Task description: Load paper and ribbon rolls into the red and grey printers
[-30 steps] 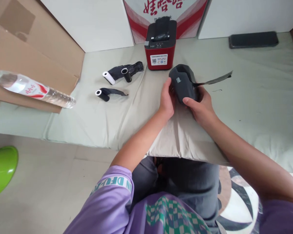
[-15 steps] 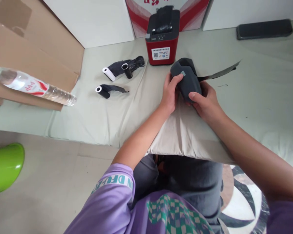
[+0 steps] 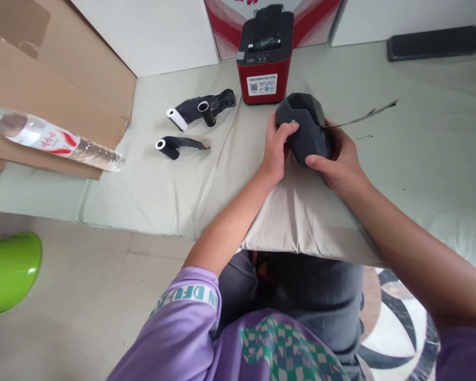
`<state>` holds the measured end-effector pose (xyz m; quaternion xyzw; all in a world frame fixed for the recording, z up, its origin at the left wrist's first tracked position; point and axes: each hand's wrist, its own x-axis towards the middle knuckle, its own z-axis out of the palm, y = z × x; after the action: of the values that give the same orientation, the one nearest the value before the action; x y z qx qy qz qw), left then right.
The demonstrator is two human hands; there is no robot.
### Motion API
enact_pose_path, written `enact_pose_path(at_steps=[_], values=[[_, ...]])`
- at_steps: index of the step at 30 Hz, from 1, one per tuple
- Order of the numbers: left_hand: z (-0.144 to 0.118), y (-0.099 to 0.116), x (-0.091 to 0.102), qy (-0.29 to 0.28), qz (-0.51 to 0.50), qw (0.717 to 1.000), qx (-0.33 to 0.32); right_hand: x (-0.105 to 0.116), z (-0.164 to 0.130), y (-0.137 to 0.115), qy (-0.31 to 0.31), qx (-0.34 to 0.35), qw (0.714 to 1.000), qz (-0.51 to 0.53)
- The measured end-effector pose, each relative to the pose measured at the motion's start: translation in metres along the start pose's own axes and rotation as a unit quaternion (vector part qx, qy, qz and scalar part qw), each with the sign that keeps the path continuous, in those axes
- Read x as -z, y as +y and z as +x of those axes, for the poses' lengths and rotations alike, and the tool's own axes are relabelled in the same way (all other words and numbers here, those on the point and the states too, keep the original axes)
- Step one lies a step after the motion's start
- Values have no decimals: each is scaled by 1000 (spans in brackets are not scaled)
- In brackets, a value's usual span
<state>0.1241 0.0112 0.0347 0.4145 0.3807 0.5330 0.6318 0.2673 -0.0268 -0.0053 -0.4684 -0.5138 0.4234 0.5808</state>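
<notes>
A pale green sheet (image 3: 420,174) covers the low surface in front of you, with white panels and a flattened cardboard box (image 3: 43,90) behind it. Your left hand (image 3: 275,151) and right hand (image 3: 339,164) both grip a dark grey faceted device (image 3: 303,127) held just above the folded edge of the sheet; the left fingers curl over its near left side, the right thumb presses its lower edge. A thin dark strip (image 3: 365,115) trails from it to the right. Just behind stands a red and black receipt printer (image 3: 265,58). Well to your left lie three small paper rolls (image 3: 190,121) and a plastic bottle (image 3: 51,140)
</notes>
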Motion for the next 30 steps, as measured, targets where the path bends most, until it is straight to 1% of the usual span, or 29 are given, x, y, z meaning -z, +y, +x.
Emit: enact_pose_path(at_steps=[3,8,10,14,18,20,23,25,28,30], values=[[-1,2,0,1,-9,1000,-2,-2,0,-4,10,17,1000,-3],[-4,7,-1,12,0,999,32,-4,-3,-15,-7,13,1000,0],[-3,7,0,11,2,1000,20,-5,-4,-19,-8,9,1000,-8],[1,4,3,-1,15,999,-30,-4,-3,-20,-16,21,1000,-7],[1,7,5,-21,12,999,-33,-1,-2,-16,-14,33,999,-9],[0,10,4,-29,11,999,-24,0,-1,-16,-11,23,1000,-14],[-4,16,3,-2,55,998,21,0,-2,-18,-11,0,999,-36],[-6,19,2,11,56,997,43,0,-2,-19,-9,-6,999,-45],[-6,21,2,6,29,999,32,0,-1,-20,-15,7,999,-36],[-5,21,2,4,28,999,29,0,-1,-20,-21,19,999,-28]])
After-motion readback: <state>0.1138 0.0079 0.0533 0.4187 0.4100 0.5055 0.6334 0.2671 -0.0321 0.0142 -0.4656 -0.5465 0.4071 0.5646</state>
